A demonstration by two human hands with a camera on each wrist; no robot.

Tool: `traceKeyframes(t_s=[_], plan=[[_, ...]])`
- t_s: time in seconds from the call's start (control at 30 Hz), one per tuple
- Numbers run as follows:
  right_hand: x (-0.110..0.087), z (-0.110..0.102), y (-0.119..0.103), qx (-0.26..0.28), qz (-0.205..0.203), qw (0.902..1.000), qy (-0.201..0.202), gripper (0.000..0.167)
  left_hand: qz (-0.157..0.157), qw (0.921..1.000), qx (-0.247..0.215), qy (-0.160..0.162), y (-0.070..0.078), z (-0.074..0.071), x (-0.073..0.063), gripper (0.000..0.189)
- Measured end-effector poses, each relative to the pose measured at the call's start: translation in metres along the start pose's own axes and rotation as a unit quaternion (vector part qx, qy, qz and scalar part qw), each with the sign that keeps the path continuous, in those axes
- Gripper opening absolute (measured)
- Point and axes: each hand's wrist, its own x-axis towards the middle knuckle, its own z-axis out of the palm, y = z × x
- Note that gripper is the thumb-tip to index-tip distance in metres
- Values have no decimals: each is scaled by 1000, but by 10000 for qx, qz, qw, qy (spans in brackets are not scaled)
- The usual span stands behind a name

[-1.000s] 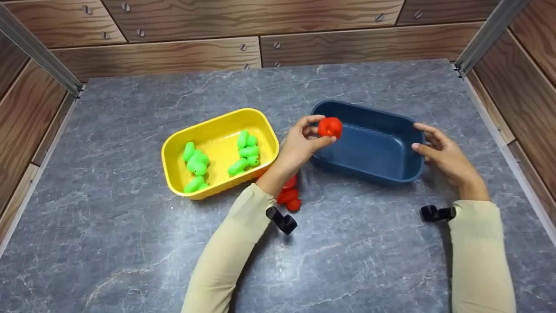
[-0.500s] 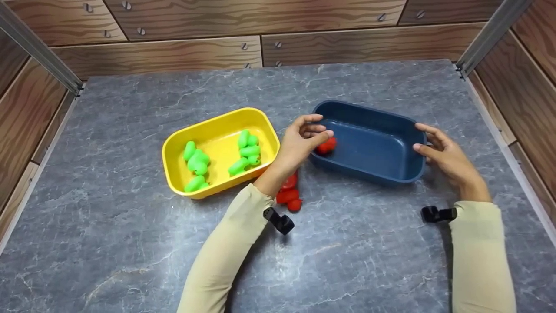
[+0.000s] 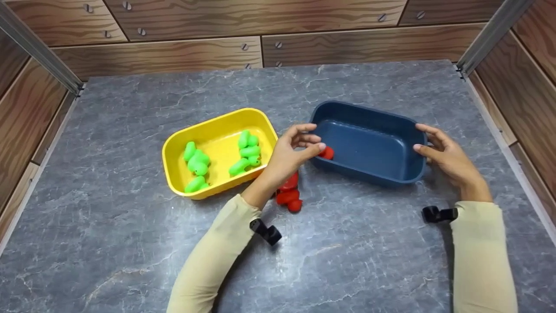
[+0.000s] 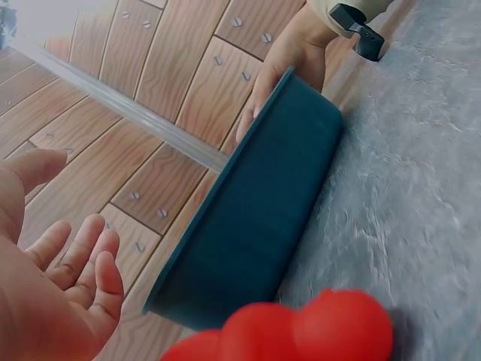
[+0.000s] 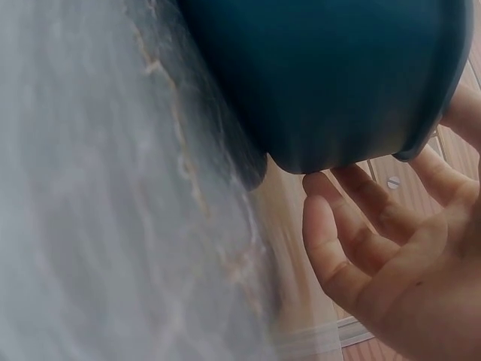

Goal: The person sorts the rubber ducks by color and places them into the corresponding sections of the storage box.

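Just off the left end of the blue bin (image 3: 367,174), the left hand (image 3: 284,155): loosely spread, with thumb set apart from gently bent fingers. At the right end of the blue bin, the right hand (image 3: 451,158): pinching the end wall, with thumb over the rim and fingers against the outside.

Inside the blue bin, by its left end, a red toy (image 3: 327,153), partly hidden behind the left thumb. Outside the blue bin, to its left and nearer the person, a short row of other red toys (image 3: 289,196), partly covered by the left wrist.

Farther left of the blue bin, set at a slant, a yellow bin (image 3: 222,150). Within it, green toys in two groups: some (image 3: 198,162) at the side away from the blue bin, others (image 3: 249,151) at the side nearer to it.

Nearer the person than the blue bin, pale sleeves (image 3: 480,256) with black wrist devices (image 3: 266,232). Under the blue bin, a grey marbled tabletop (image 3: 347,261). Well behind the blue bin, wood-patterned panels (image 3: 325,17).
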Motion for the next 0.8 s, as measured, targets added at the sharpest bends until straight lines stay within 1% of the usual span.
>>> traceKeyframes(t_s=[0.13,0.23,0.4,0.6,0.7,0.8], plan=[[0,0,0,-13,26,10000,12,47,36,9995,316,-47,0,-11,-10,44],[0,0,0,-71,15,10000,33,47,135,9983,552,-102,0,-20,-16,44],[1,1,1,-121,-19,9999,71,47,224,9974,639,-256,-1,-31,-27,45],[1,1,0,-195,-3,9997,110,47,76,9952,826,-516,1,-39,-36,49],[1,1,0,-129,9,9999,102,47,15,9917,1077,-695,3,-43,-40,51],[0,0,-1,-209,27,9998,50,48,2,9867,1337,-921,5,-48,-45,51]])
